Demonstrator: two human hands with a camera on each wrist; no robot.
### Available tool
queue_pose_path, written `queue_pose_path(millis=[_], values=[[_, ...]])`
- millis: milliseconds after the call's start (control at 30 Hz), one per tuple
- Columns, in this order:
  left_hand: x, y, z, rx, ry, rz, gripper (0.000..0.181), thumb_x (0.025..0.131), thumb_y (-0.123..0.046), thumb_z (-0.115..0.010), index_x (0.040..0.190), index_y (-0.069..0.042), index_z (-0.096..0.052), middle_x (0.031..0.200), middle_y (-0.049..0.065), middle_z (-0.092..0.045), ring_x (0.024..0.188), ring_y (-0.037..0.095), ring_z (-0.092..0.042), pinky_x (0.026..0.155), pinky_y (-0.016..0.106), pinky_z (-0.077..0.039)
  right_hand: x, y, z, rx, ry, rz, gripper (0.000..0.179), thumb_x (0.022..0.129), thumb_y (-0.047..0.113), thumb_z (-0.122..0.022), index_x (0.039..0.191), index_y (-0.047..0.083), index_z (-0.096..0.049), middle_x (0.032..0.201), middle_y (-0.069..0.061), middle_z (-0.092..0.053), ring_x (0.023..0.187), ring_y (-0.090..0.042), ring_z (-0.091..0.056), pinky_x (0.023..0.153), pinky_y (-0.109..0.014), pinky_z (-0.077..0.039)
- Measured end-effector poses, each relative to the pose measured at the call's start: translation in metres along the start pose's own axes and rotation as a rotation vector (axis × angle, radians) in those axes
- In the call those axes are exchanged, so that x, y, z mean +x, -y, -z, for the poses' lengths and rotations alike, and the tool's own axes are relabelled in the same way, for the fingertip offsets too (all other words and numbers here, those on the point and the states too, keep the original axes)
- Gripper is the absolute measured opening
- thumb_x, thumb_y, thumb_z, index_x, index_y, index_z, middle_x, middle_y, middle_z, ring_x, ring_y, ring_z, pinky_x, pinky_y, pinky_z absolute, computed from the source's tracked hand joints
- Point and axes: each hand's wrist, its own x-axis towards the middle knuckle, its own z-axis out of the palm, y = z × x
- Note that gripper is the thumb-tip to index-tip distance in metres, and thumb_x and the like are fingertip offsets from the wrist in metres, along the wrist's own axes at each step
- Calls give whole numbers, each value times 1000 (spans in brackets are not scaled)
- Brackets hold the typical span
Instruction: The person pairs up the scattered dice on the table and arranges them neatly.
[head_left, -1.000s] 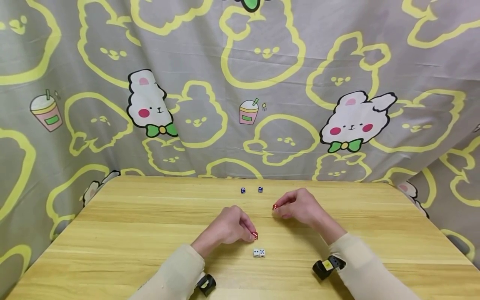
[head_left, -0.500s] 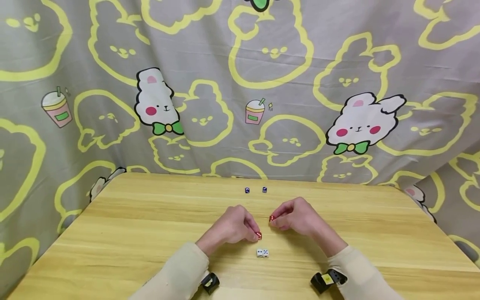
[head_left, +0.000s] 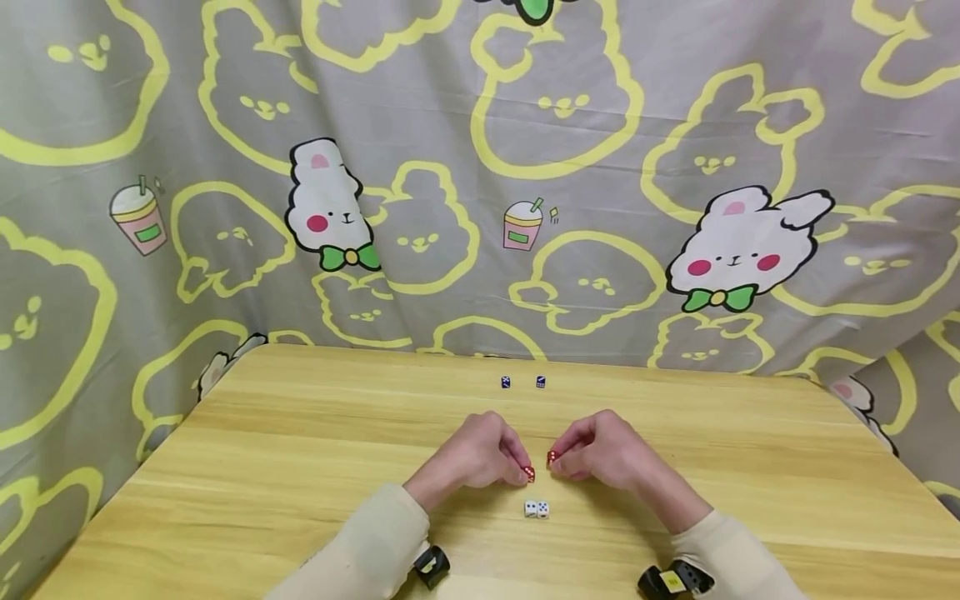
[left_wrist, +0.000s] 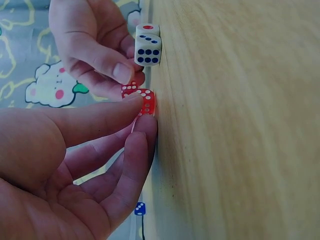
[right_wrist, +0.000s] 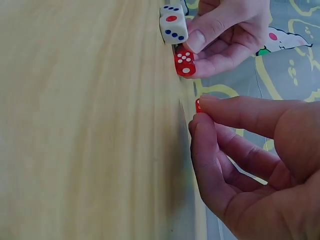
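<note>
My left hand pinches a red die with white pips between thumb and fingertips, low over the wooden table. Across a small gap, my right hand pinches another red die the same way, slightly farther from me. In the left wrist view the left red die overlaps the right one. Fingertips mostly cover the right red die in the right wrist view. Closer to me, two white dice stand side by side just in front of the hands.
Toward the table's back edge sit two dark blue dice, a left one and a right one, set apart. A grey curtain with yellow cartoon outlines hangs behind the wooden table.
My right hand has brought its red die toward me and closer to the left one. The left hand keeps its red die near the same spot. The head view has shifted slightly.
</note>
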Motion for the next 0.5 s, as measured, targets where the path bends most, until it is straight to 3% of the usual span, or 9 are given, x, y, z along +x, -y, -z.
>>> queue_pose_path(millis=[200, 500], values=[[1, 0, 1, -1, 8, 1, 16, 80, 1, -89, 80, -10, -79, 73, -1, -75, 68, 12, -64, 64, 23, -48, 0, 0, -1, -14, 43, 17, 13, 84, 7, -86, 93, 2, -79, 82, -4, -77, 72, -13, -68, 69, -31, -59], [3, -1, 0, 14, 33, 2, 15, 80, 1, -90, 81, -11, -80, 73, -1, -75, 68, 12, -65, 65, 23, -49, -3, 0, -4, -53, 39, 1, 10, 83, 6, -88, 89, 5, -79, 77, -3, -74, 69, -14, -64, 66, -31, -56]])
